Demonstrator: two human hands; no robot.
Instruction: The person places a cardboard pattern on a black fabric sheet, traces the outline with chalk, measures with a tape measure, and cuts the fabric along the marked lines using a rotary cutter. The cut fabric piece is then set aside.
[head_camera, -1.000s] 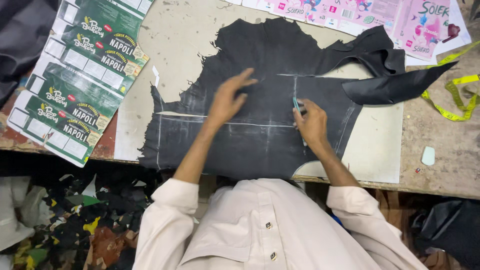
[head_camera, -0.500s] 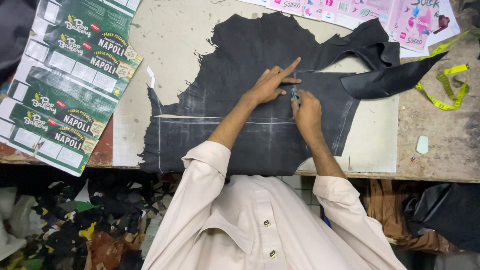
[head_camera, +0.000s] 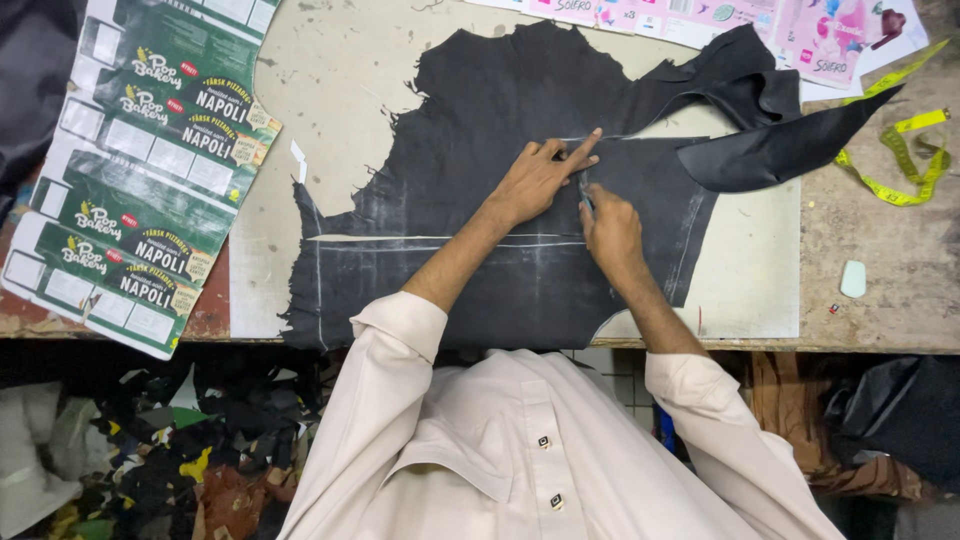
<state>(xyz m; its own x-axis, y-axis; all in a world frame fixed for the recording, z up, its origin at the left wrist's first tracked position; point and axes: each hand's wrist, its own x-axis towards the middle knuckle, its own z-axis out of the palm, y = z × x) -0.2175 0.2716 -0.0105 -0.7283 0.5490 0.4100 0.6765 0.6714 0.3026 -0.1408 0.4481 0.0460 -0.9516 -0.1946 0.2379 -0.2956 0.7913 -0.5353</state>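
A: We see a black hide spread flat over a pale, scuffed cutting board on the worn workbench; its surface is matte and faintly chalky, its edges ragged and irregular, with a frayed fringe along the left side; a long flap at the upper right is folded over and tapers to a point.

B: We agree; we also make out pale chalk lines ruled across it, one long horizontal pair and a few uprights, forming rough rectangles.

A: The left hand lies on the hide near its middle; the forefinger is stretched out straight and pressed to the leather, the other fingers curled loosely under.

B: The right hand sits just beside it, fingers bunched together, pinching a small bluish marker whose tip meets the hide below that forefinger.

A: To the left lie glossy green printed cardboard sheets; at the right a limp yellow tape measure and a small pale chalk piece; pink printed sheets line the top edge.
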